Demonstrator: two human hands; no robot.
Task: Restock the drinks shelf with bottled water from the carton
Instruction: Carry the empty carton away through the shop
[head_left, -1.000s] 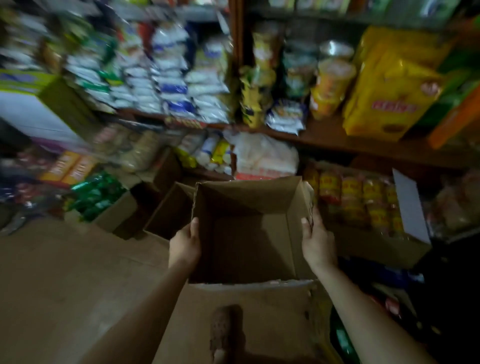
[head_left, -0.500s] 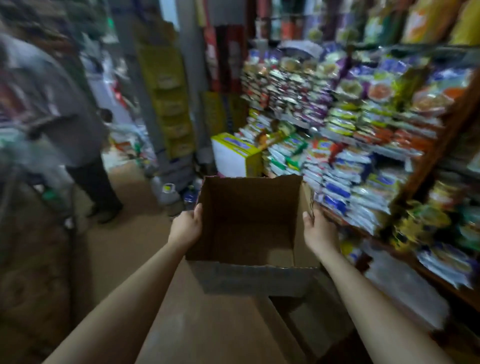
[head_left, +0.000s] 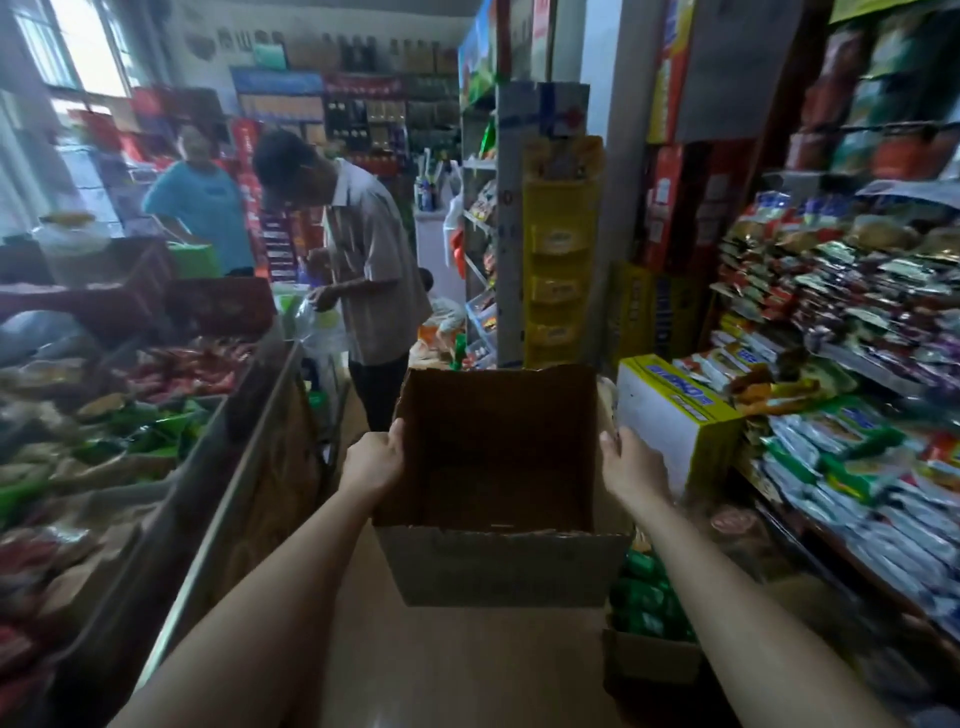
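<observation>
Carton (head_left: 498, 566): open-topped, no bottles visible inside, carried in the aisle between both hands. Left hand (head_left: 373, 458) fingers grip its left wall; right hand (head_left: 631, 464) fingers grip its right wall. Restocking apparently finished; disposal remains. Drinks shelf not identifiable.
</observation>
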